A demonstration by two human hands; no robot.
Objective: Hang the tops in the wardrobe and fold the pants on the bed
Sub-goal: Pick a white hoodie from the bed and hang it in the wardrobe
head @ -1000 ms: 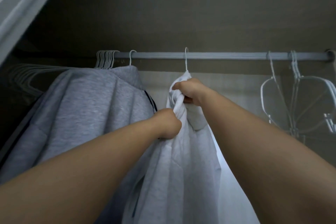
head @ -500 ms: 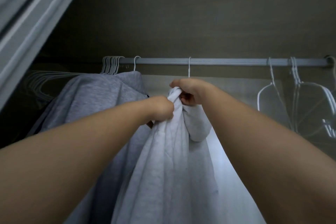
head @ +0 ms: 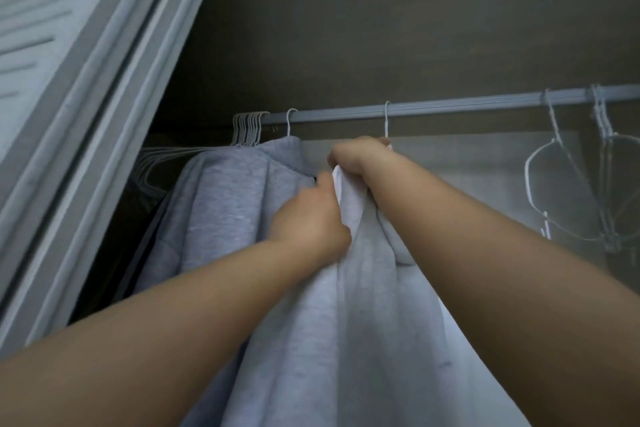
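Grey rail (head: pixel 450 106), dark wardrobe wall (head: pixel 381 28), white hangers (head: pixel 247 126)

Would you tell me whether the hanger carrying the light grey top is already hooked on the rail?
Hooked: the hanger hook curves over the rail.

No legible txt or labels anywhere.

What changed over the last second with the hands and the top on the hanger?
The left hand shifted its grip, from the bunched white collar edge to the top's gray fabric lower down. The right hand stayed gripping the top just under the hanger hook, which remained on the rod. The gray hoodie and empty hangers stayed put.
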